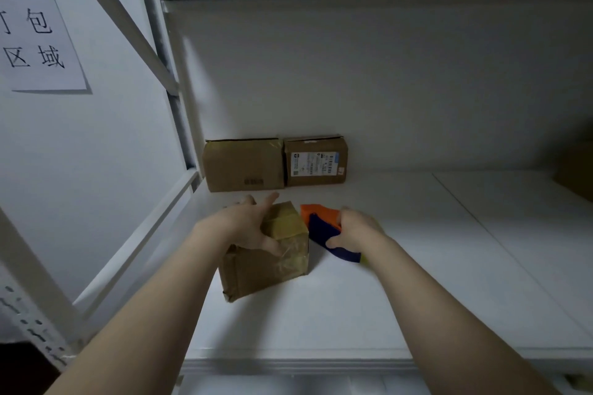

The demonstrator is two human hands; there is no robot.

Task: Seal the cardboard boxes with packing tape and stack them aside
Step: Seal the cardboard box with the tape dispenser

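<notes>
A white, smooth shelf board (417,266) inside a pale metal rack was seen, and every carton in view was found on it. A paper sign (38,29) was fixed to the left wall. The handwritten characters "件", "包" and "区域" could be read on it, while one further character was cut off by the picture's edge.

Two brown cardboard cartons were stood side by side against the back wall, touching each other. The wider carton (244,165) was closed, its top flaps wrinkled, and a dark print near its lower edge was too blurred to be read. The labelled carton (316,160) beside it was also closed. A white printed label (314,163) was borne on its front, but the text was too small to be made out.

Nearer, at the middle of the shelf and well apart from those two, the near box (256,269) was set at an angle, shut, so nothing inside could be seen. Glossy, crinkled tape (292,261) was laid over its top and right face. The left hand (253,224) was spread flat on its top, fingers straight, thumb pressed on the taped face.

Just beside the box, an orange and dark blue plastic tape dispenser (322,224) was gripped by the right hand (356,229), fingers and thumb curled round it.
</notes>
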